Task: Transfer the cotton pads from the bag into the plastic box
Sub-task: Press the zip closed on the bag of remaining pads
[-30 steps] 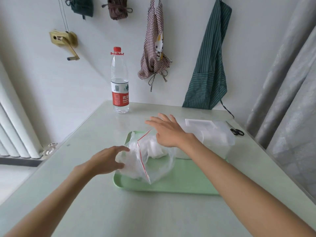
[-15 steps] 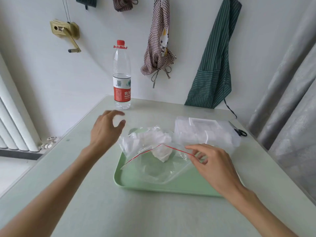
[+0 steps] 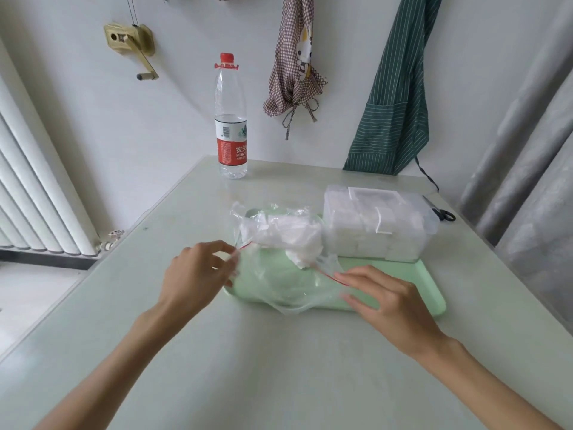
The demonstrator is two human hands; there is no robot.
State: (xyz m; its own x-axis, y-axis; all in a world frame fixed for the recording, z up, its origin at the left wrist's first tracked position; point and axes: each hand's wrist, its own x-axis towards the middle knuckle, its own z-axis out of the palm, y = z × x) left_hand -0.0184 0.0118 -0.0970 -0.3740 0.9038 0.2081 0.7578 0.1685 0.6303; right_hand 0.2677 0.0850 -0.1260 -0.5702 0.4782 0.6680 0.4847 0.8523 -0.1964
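Head view: left hand [image 3: 198, 274] and right hand [image 3: 384, 301] pinch bag [image 3: 288, 274] mouth edges.

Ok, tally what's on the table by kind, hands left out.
Bottle: 1
Tray: 1
Bag: 1
Box: 1
Scissors: 1
Total: 5
The pads in the bag and box are too bunched to count.

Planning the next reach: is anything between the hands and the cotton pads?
Yes: the clear bag encloses the cotton pads. The left hand and right hand pinch its red-lined mouth at either end.
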